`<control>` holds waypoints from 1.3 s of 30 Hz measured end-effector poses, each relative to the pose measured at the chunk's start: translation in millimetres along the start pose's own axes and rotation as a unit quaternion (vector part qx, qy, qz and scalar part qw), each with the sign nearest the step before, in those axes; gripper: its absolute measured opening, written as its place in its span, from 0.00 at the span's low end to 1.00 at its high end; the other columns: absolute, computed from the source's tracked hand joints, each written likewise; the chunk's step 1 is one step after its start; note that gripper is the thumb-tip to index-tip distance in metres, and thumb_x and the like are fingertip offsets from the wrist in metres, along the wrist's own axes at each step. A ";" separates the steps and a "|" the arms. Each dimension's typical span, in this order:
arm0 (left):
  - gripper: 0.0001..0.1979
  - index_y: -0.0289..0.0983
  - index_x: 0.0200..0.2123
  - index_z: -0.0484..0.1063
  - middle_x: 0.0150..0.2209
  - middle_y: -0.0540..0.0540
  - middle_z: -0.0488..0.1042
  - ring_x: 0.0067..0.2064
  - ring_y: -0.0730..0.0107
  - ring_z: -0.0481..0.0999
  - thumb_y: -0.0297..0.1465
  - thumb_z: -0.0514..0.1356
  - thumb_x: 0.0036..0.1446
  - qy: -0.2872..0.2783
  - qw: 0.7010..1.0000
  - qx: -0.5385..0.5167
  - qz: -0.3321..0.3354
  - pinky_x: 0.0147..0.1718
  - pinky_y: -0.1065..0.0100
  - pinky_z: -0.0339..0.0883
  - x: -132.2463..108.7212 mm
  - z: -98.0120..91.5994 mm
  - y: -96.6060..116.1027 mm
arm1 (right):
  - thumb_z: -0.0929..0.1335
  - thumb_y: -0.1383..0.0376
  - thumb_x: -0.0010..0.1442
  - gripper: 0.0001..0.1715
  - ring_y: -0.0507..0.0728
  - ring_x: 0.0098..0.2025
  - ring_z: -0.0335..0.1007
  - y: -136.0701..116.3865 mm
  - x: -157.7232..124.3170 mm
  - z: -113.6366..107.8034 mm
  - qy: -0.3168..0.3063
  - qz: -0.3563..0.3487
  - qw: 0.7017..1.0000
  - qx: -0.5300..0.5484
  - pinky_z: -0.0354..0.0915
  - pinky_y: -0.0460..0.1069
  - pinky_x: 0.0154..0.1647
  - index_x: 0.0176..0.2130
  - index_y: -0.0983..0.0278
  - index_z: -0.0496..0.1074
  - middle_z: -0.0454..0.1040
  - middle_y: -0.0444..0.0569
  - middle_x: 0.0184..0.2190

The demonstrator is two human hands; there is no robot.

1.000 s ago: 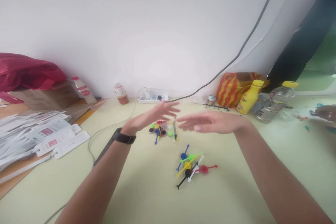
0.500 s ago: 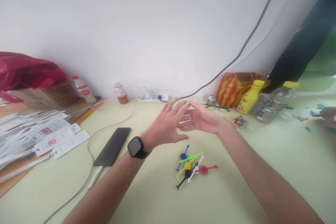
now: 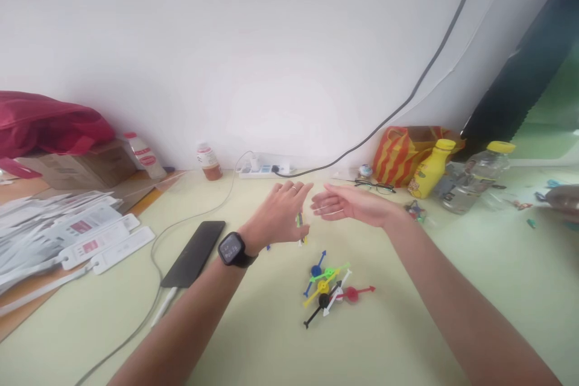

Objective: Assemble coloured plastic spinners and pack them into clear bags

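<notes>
the wall [image 3: 226,60] is flat and pale, and the table [image 3: 384,338] below it is smooth and light green. its back edge runs along the wall, and a white power strip [image 3: 265,171] sits there.

on the table lie six plastic arrow spinners [image 3: 322,300], each one a thin stick with a round middle and a pointy end. they are blue, green, yellow, black, white and red, and they make one loose, crossed heap in front of the hands. more small plastic bits [image 3: 299,223] lie further back, mostly hidden by the left hand [image 3: 281,214].

the left hand is up over those bits with its fingers spread. the right hand [image 3: 348,204] is flat and loose, fingers stretched out and bent a little, thumb on top. the fingertips face each other with a thin gap between them.

there is plain tabletop between the two arms, on the near side of the heap, with room to slide things about. on the left, a flat black phone [image 3: 193,253] with straight edges lies near the watch [image 3: 231,248]. on the right, a crinkly striped bag [image 3: 393,157] and a shiny yellow bottle [image 3: 429,170] stand by the wall.
</notes>
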State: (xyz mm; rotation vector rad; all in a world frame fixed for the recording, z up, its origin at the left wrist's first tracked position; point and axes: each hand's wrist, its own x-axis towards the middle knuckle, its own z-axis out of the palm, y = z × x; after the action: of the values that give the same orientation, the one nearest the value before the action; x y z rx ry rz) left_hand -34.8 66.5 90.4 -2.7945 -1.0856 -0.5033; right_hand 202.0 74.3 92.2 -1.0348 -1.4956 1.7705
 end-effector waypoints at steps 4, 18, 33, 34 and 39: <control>0.39 0.35 0.68 0.60 0.55 0.35 0.73 0.58 0.43 0.70 0.39 0.64 0.56 -0.045 0.993 -0.087 -0.065 0.57 0.49 0.62 -3.3 -6.3 -24.6 | 0.72 0.53 0.65 0.16 0.56 0.40 0.77 -11.4 -12.3 -6.7 0.129 -0.117 0.953 -0.247 0.72 0.48 0.40 0.43 0.63 0.79 0.81 0.52 0.42; 0.29 0.41 0.67 0.64 0.55 0.37 0.73 0.52 0.54 0.74 0.40 0.59 0.64 -0.107 0.768 -0.623 -0.106 0.50 0.56 0.69 -10.4 -10.2 -67.3 | 0.75 0.64 0.57 0.10 0.53 0.35 0.71 32.2 11.1 49.3 -0.278 -0.028 0.824 -0.493 0.63 0.44 0.32 0.41 0.62 0.83 0.79 0.45 0.37; 0.35 0.37 0.66 0.66 0.51 0.34 0.71 0.49 0.51 0.71 0.51 0.58 0.62 -0.116 0.611 -0.782 -0.028 0.47 0.54 0.66 -10.4 -0.6 -58.4 | 0.69 0.65 0.59 0.04 0.52 0.34 0.69 23.5 10.1 33.5 -0.241 -0.020 0.880 -0.409 0.64 0.45 0.35 0.36 0.65 0.73 0.75 0.44 0.33; 0.36 0.36 0.66 0.66 0.51 0.34 0.71 0.48 0.51 0.70 0.52 0.58 0.62 -0.116 0.607 -0.786 -0.026 0.47 0.54 0.66 -10.4 -0.7 -58.1 | 0.69 0.65 0.59 0.04 0.52 0.34 0.68 22.3 9.7 31.8 -0.236 -0.021 0.886 -0.398 0.64 0.45 0.35 0.36 0.65 0.73 0.74 0.43 0.32; 0.42 0.36 0.68 0.63 0.52 0.33 0.70 0.49 0.50 0.70 0.56 0.59 0.59 -0.130 0.608 -0.783 -0.015 0.46 0.56 0.66 -10.5 0.3 -55.8 | 0.70 0.66 0.57 0.05 0.52 0.33 0.68 16.6 7.8 26.5 -0.229 0.001 0.900 -0.371 0.63 0.45 0.33 0.36 0.65 0.73 0.73 0.43 0.31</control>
State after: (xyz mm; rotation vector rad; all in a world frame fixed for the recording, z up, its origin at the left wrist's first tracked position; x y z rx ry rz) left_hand -79.5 101.2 85.2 -4.3576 -0.7659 -1.8544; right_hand 176.1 63.9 76.2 -0.9735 -2.5892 1.5148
